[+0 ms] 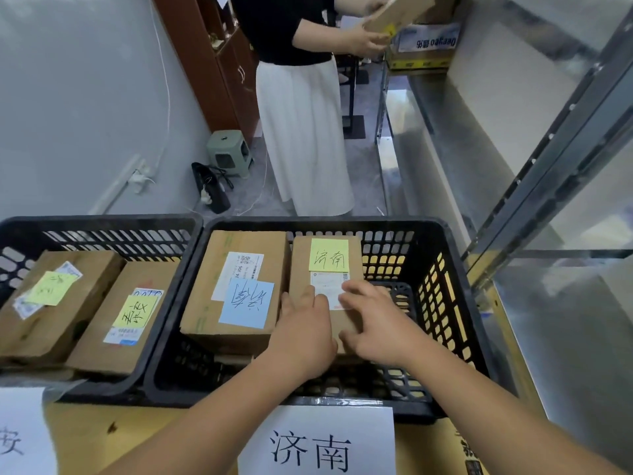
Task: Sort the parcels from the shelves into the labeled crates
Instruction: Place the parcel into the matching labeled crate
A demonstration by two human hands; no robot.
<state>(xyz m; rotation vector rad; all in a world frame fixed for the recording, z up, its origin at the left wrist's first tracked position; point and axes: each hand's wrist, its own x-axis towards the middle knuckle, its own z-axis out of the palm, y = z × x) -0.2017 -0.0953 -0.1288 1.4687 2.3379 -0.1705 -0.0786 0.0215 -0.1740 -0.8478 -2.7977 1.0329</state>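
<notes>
Cardboard parcel [325, 289] with a yellow note lies in the right black crate [445, 303], against a second parcel [236, 286] bearing a blue note. The left hand [301, 334] lies on the parcel's near left edge, fingers nearly straight. The right hand [376, 323] rests spread on its near right corner, fingers loosely bent. The left crate [102, 231] holds two more parcels.

The left crate [102, 231] and its white sign [20, 430] were cut off by the left edge. Both hands covered the near end of the yellow-noted parcel [325, 289]; its printed label [327, 286] was too small to read.
</notes>
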